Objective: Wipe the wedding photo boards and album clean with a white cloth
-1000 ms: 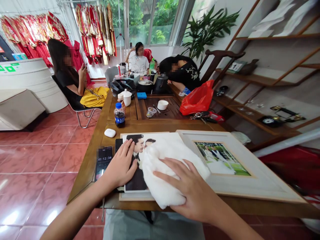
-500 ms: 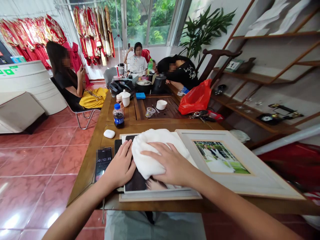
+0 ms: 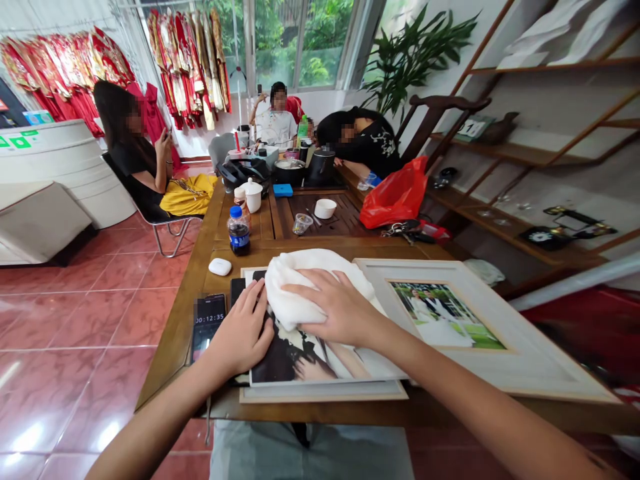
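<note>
A print [image 3: 325, 365] is laid upon a frame [image 3: 345, 395] on the tabletop [image 3: 173, 360], with a cloth [image 3: 305, 261] placed on it. A framed photograph [image 3: 447, 317] is set to the right, a phone [image 3: 207, 325] to the left. Behind, a bowl [image 3: 325, 209] is stationed between a bottle [image 3: 239, 233], left, and a bag [image 3: 394, 199], right.

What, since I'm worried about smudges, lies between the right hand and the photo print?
The head view shows a bunched white cloth there: the right hand is spread over it, and it covers part of the photo print.
</note>
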Tool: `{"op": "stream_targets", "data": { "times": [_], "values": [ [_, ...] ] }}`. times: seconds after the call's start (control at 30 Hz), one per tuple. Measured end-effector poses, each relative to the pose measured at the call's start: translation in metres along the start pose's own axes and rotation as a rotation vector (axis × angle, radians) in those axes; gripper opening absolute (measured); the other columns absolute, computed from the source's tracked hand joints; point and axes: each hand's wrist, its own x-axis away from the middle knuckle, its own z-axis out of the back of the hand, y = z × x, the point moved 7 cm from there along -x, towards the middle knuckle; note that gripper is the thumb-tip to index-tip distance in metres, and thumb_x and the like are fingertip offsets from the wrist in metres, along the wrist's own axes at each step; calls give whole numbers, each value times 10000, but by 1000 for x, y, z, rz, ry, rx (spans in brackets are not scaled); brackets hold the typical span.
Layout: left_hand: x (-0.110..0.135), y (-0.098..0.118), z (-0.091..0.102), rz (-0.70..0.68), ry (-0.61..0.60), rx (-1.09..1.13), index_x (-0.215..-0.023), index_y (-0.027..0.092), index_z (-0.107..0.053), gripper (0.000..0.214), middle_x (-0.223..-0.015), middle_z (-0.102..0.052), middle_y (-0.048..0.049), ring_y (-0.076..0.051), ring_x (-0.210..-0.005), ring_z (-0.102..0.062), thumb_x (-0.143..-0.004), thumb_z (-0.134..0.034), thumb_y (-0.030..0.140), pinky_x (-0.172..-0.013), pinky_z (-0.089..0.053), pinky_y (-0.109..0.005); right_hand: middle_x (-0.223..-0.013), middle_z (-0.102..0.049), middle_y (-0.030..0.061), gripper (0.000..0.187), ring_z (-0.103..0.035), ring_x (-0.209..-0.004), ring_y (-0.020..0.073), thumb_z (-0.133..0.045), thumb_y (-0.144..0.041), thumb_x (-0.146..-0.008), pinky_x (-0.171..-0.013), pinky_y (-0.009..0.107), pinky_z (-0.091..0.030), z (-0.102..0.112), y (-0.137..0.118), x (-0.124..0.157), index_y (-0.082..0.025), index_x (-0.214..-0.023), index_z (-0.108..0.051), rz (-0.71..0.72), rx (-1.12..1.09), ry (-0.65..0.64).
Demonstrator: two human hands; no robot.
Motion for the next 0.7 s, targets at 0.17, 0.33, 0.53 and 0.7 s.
{"op": "stream_targets", "data": {
  "times": [0.17,0.33,0.53,0.7],
  "values": [
    [0,-2,-2,32,-10,-5,-1534,49,-324,583,-1624,-285,-217,-319,-1534,-231,-997,-388,267,-1251,-271,-500,-1480,-495,183,707,-459,-1327,400,-726,-361,-740,-1024,603,-335,-2,-17,41,-311,-1427,-566,30,-23,2],
    [0,-2,-1,46,-13,-13,-1537,44,-326,590,-1633,-276,-205,-310,-1535,-233,-996,-383,273,-1253,-262,-500,-1500,-489,143,757,-462,-1322,404,-721,-376,-692,-1030,600,-293,-4,-34,82,-352,-1427,-545,90,-54,15],
    [1,-5,-4,53,-10,-27,-1556,63,-300,589,-1636,-274,-201,-307,-1534,-234,-1023,-353,307,-1251,-264,-502,-1539,-470,95,745,-436,-1345,412,-690,-441,-719,-1057,626,-227,-11,-61,90,-383,-1439,-510,110,-88,-18],
    [2,-10,-11,0,-38,-29,-1579,53,-233,705,-1639,-235,-234,-338,-1539,-200,-1010,-422,424,-1238,-276,-512,-1569,-429,139,783,-407,-1360,452,-689,-473,-724,-1045,702,-188,-21,-84,74,-362,-1470,-476,93,-126,-120]
  ]
}}
